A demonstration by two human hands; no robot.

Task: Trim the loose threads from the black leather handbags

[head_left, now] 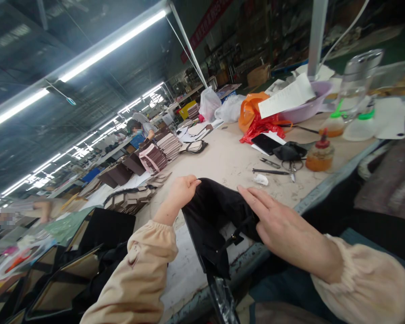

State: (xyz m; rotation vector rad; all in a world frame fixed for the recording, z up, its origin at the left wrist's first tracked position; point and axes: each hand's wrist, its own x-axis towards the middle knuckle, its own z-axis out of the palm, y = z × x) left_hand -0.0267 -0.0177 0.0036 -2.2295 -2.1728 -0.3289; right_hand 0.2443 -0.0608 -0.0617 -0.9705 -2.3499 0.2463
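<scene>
Above the front edge of the workbench hangs a black bag-like piece, tilted, its opening facing me. A strap with a small metal fitting crosses its lower part. My left hand is closed, pinching the piece's upper left corner between thumb and fingers. On the opposite side, my right hand has the piece's right edge in its grasp, its fingers fairly straight along the rim; its grip is partly hidden. Under the piece dangles a dark strip with shiny clear film.
Scissors, a black pen-like tool, a phone and a bottle of amber liquid lie to the right. Stacked brown pieces stand far left; black cases sit near left. Behind are plastic bags and a purple basin.
</scene>
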